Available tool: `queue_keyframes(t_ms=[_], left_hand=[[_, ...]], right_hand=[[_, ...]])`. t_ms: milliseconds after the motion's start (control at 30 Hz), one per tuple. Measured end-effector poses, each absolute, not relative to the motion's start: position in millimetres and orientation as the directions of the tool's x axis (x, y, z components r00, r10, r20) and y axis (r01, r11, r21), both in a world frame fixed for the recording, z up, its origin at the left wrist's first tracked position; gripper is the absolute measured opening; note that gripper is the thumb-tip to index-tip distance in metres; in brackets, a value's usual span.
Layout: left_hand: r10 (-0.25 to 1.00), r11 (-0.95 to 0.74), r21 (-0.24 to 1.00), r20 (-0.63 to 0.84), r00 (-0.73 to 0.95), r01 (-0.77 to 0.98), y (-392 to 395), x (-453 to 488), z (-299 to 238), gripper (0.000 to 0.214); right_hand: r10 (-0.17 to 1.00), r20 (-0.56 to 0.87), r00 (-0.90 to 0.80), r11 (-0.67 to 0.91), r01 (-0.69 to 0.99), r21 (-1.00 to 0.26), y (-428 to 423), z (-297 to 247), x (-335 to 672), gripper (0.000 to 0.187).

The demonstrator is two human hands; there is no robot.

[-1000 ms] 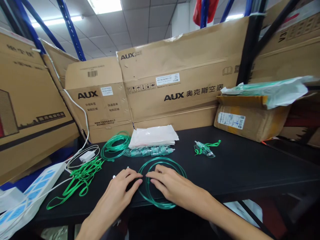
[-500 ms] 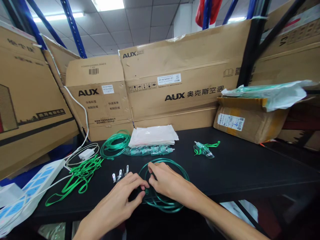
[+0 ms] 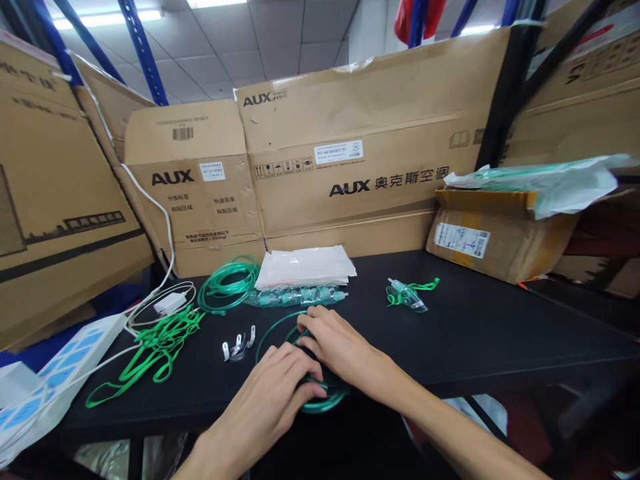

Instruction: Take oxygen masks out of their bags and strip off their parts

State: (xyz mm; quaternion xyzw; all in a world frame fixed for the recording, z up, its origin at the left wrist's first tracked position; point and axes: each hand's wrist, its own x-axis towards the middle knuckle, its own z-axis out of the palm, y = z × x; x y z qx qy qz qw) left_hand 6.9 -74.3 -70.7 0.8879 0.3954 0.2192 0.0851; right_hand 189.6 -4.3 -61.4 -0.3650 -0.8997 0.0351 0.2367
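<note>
A coil of green transparent tubing (image 3: 273,328) lies on the black table (image 3: 475,333) in front of me. My left hand (image 3: 273,397) rests on its near side, fingers curled over the tube. My right hand (image 3: 340,350) lies over the coil's far right part, fingers bent down onto it. Both hands hide most of the loop. Small white clips (image 3: 237,345) lie just left of the coil.
Behind are another green tubing coil (image 3: 227,283), a stack of white bags (image 3: 305,267) over clear green parts (image 3: 295,297), and a small mask piece (image 3: 407,297). Green straps (image 3: 150,350), a white charger (image 3: 170,303) and power strip (image 3: 55,380) lie left. Cardboard boxes (image 3: 350,147) wall the back.
The wide loop has been gathered into a smaller coil under both hands. My left hand moved right onto the tubing, uncovering the white clips.
</note>
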Motion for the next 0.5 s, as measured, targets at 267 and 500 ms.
queue_keyframes(t_ms=[267, 500], left_hand=[[0.705, -0.707, 0.340, 0.407, 0.581, 0.620, -70.3, 10.3, -87.6, 0.016], [0.695, -0.718, 0.393, 0.431, 0.575, 0.574, -68.7, 5.1, -89.0, 0.016]], right_hand=[[0.799, 0.577, -0.169, 0.291, 0.949, -0.125, 21.8, -20.0, 284.3, 0.033], [0.887, 0.461, -0.045, 0.106, 0.988, -0.108, 48.3, -54.6, 337.7, 0.041]])
